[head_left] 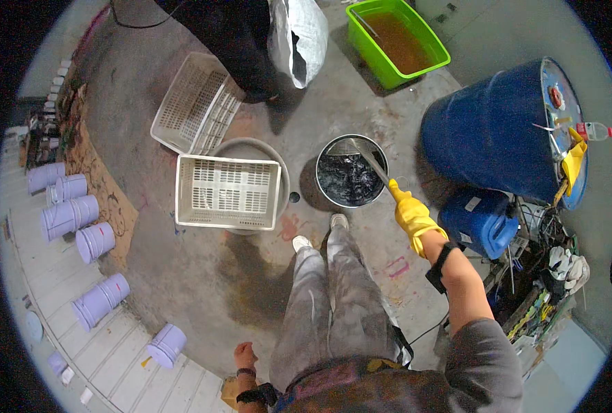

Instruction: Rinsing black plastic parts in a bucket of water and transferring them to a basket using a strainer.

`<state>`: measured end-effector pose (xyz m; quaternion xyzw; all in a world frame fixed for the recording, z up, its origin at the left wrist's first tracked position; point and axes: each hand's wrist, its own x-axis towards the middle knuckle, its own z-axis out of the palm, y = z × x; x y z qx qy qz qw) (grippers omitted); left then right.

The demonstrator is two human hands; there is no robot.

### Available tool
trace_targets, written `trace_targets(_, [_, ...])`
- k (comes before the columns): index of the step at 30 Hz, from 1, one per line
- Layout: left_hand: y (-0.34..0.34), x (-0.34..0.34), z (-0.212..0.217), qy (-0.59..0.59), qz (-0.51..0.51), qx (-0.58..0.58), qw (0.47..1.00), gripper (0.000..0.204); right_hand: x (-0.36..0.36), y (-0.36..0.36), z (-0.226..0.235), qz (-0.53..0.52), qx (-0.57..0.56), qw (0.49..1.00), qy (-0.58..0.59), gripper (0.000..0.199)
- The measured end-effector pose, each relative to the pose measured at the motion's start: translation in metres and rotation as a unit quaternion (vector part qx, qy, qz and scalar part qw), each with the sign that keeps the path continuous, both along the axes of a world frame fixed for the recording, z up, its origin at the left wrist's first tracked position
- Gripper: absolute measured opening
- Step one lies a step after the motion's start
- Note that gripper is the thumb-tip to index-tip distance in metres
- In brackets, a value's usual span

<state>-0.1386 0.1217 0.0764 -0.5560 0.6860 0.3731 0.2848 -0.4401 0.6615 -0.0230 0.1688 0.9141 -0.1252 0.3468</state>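
Observation:
My right hand (416, 215), in a yellow rubber glove, is closed around the handle of a long-handled metal skimmer (369, 160). The skimmer slants into a round metal bucket (320, 184) on the floor in front of my feet. Its pale, flat head rests at the far side of the bucket, over dark, shiny contents (351, 180) whose kind I cannot make out. My left hand (245, 355) is bare and hangs low beside my left leg, fingers curled in, with nothing visible in them.
Left of the bucket, a white perforated crate (277, 199) sits on a round grey tub (285, 168); another crate (175, 103) leans behind. A bright green tub (388, 74) holds brownish liquid. Blue drums (485, 127) stand right. Lilac buckets (103, 301) line the left; someone in dark clothes (230, 41) stands ahead.

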Motion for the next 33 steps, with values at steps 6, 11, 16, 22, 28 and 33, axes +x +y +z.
trace_targets(6, [-0.021, 0.053, -0.004, -0.016, 0.078, -0.008, 0.997, 0.011, -0.052, -0.041, -0.034, 0.026, 0.029, 0.991, -0.130, 0.045])
trace_targets(11, [-0.023, 0.075, -0.001, 0.077, -0.256, -0.025, 0.963, 0.014, -0.041, -0.044, -0.148, 0.011, 0.052, 0.999, -0.007, 0.038])
trace_targets(16, [-0.009, 0.066, -0.014, -0.049, 0.090, 0.001, 0.995, 0.017, -0.018, -0.011, -0.200, 0.115, -0.030, 0.993, 0.002, 0.031])
trace_targets(22, [-0.023, 0.086, -0.032, -0.059, 0.024, -0.017, 0.998, 0.013, 0.005, -0.007, -0.225, 0.246, -0.138, 0.959, 0.033, 0.023])
trace_targets(28, [0.005, 0.050, -0.023, -0.020, 0.040, 0.029, 0.999, 0.011, 0.045, 0.021, -0.195, 0.167, -0.295, 0.932, 0.129, 0.008])
trace_targets(33, [0.004, 0.039, -0.016, 0.000, 0.021, 0.032, 0.999, 0.011, 0.029, -0.007, -0.101, -0.578, -0.375, 0.705, -0.165, 0.012])
